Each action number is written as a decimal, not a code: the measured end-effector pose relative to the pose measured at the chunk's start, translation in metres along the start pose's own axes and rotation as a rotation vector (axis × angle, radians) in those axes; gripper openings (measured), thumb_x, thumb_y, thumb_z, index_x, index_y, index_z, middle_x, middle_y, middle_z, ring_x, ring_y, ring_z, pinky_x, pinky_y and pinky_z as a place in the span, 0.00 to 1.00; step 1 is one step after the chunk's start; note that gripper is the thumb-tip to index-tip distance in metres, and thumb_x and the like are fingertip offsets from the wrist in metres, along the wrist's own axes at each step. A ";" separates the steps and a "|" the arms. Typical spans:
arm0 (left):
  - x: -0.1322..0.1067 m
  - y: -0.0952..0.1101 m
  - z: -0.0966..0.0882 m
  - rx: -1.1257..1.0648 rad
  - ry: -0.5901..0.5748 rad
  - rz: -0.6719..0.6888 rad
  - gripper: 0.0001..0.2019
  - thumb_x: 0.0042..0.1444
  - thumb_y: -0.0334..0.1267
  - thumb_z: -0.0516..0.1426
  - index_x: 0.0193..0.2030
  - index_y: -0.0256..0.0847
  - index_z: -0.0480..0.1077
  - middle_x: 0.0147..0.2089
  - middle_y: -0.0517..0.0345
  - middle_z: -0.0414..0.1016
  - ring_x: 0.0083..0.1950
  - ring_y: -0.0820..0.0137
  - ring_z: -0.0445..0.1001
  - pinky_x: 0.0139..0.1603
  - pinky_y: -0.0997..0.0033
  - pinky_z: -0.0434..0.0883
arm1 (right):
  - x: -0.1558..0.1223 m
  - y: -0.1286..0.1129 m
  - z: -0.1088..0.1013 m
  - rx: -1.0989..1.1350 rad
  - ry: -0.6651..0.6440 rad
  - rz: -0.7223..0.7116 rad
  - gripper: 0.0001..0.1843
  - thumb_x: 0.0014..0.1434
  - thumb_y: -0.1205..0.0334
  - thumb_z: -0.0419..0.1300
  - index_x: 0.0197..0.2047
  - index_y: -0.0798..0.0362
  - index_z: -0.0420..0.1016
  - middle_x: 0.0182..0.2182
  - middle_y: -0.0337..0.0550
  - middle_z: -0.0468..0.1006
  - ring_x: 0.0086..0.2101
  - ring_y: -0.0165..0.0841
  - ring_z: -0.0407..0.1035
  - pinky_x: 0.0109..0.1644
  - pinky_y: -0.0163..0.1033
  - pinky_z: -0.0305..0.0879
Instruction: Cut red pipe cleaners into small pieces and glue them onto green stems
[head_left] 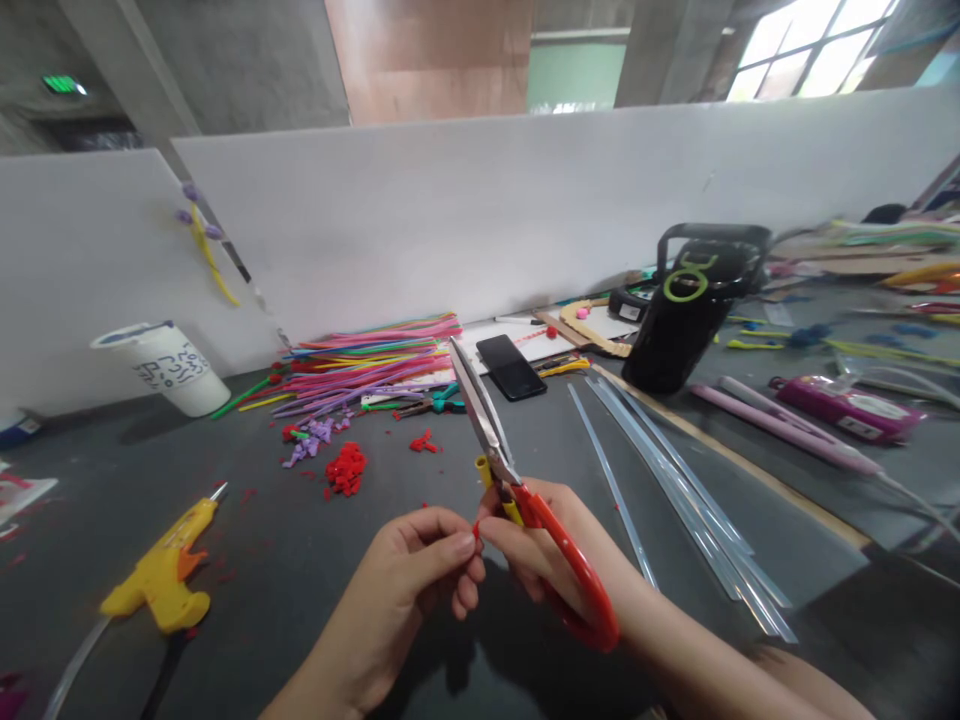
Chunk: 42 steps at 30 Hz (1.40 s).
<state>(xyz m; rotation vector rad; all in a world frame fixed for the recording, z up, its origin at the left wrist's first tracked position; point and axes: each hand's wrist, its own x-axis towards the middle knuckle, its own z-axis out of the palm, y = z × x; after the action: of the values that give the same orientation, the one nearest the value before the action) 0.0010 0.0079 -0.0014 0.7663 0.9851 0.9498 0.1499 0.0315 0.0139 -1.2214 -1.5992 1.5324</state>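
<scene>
My right hand (pixel 551 545) is closed around the red handles of a pair of scissors (pixel 491 435), whose blades point up and away, shut or nearly shut. A short yellow piece (pixel 486 470) sits against the blades near the pivot. My left hand (pixel 424 565) is pinched, its fingertips meeting my right thumb at a tiny red bit (pixel 475 530). Both hands hover above the dark grey table (pixel 300 560).
A yellow glue gun (pixel 161 575) lies front left. Red cut bits (pixel 346 468) and purple bits (pixel 311 440) lie ahead, with a bundle of coloured pipe cleaners (pixel 367 365), a phone (pixel 511 366), a white cup (pixel 169 368), clear glue sticks (pixel 675 480) and a black bottle (pixel 686 310).
</scene>
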 end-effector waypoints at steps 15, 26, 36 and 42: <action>-0.004 0.003 0.004 0.190 0.186 0.176 0.06 0.41 0.35 0.63 0.24 0.35 0.71 0.19 0.62 0.70 0.20 0.76 0.67 0.21 0.78 0.64 | -0.002 0.006 -0.006 -0.270 0.019 -0.203 0.09 0.51 0.58 0.56 0.25 0.53 0.62 0.17 0.30 0.60 0.19 0.24 0.54 0.22 0.28 0.51; -0.009 0.014 -0.003 -0.080 0.307 0.424 0.02 0.43 0.29 0.61 0.25 0.37 0.72 0.22 0.64 0.70 0.22 0.79 0.65 0.22 0.82 0.63 | -0.015 0.029 -0.008 -0.896 0.146 -0.319 0.20 0.45 0.44 0.61 0.27 0.51 0.60 0.18 0.34 0.65 0.18 0.29 0.59 0.22 0.32 0.45; -0.011 0.008 -0.001 -0.083 0.275 0.449 0.04 0.44 0.27 0.60 0.26 0.39 0.73 0.24 0.64 0.71 0.22 0.80 0.65 0.22 0.82 0.64 | -0.019 0.041 -0.010 -0.981 0.152 -0.382 0.22 0.50 0.40 0.54 0.27 0.51 0.59 0.19 0.38 0.68 0.20 0.32 0.62 0.23 0.34 0.47; -0.011 0.008 0.001 -0.086 0.291 0.443 0.02 0.47 0.30 0.60 0.26 0.40 0.73 0.23 0.65 0.71 0.22 0.80 0.65 0.22 0.83 0.63 | -0.018 0.043 -0.007 -0.982 0.154 -0.386 0.23 0.53 0.38 0.51 0.28 0.51 0.60 0.21 0.39 0.69 0.21 0.33 0.64 0.24 0.34 0.49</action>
<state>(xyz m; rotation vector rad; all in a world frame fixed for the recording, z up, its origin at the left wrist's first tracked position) -0.0032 0.0013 0.0096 0.8037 1.0357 1.5118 0.1717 0.0143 -0.0239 -1.3152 -2.3898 0.3535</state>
